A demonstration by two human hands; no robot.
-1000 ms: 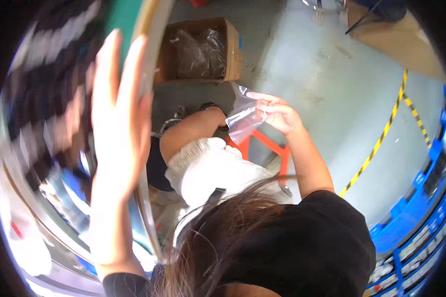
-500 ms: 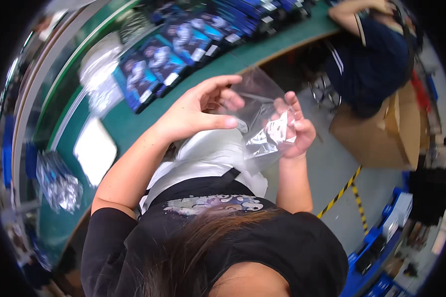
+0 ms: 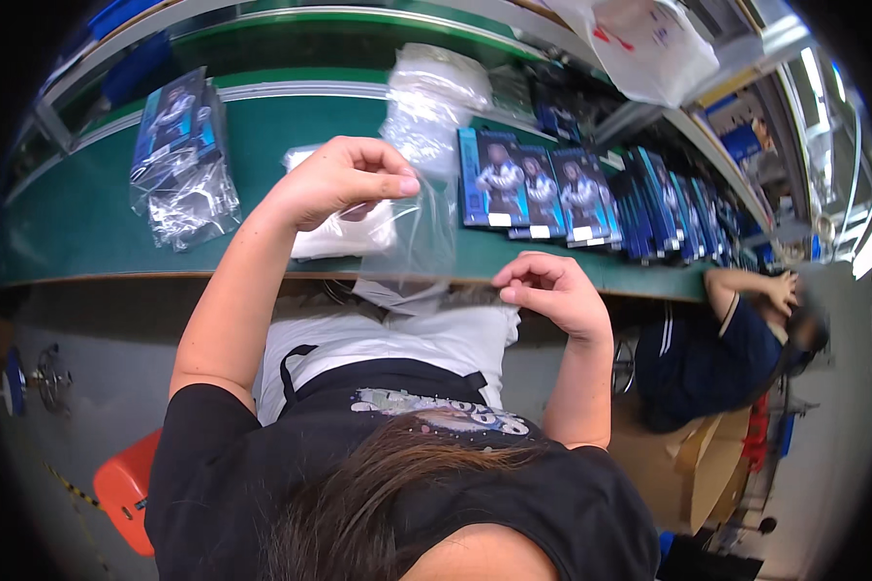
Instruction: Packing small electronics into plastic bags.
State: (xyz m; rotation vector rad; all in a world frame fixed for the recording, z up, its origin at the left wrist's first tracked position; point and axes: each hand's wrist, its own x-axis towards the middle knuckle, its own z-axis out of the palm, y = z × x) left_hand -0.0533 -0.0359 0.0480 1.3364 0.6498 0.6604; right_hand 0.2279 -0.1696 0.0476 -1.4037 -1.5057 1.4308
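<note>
A clear plastic bag (image 3: 424,232) hangs in front of me over the table's near edge. My left hand (image 3: 351,184) pinches its upper corner between thumb and fingers. Lower and to the right, my right hand (image 3: 560,292) has its thumb and forefinger closed together. Whether those fingertips hold an edge of the clear film cannot be made out. Behind the left hand lies a white flat item (image 3: 344,235), partly covered by the hand and the bag. Beyond the bag is a pile of clear plastic bags (image 3: 431,102) on the green table (image 3: 271,116).
Blue printed packages (image 3: 562,189) stand in a row along the table to the right. Bagged blue packages (image 3: 179,145) lie at the left. A seated person (image 3: 712,358) is at the right by a cardboard box (image 3: 678,465). An orange-red stool (image 3: 131,489) stands lower left.
My view has swung left, so the table now runs across in front of me. My hands have moved apart; the bag, earlier between both hands, hangs from my left hand.
</note>
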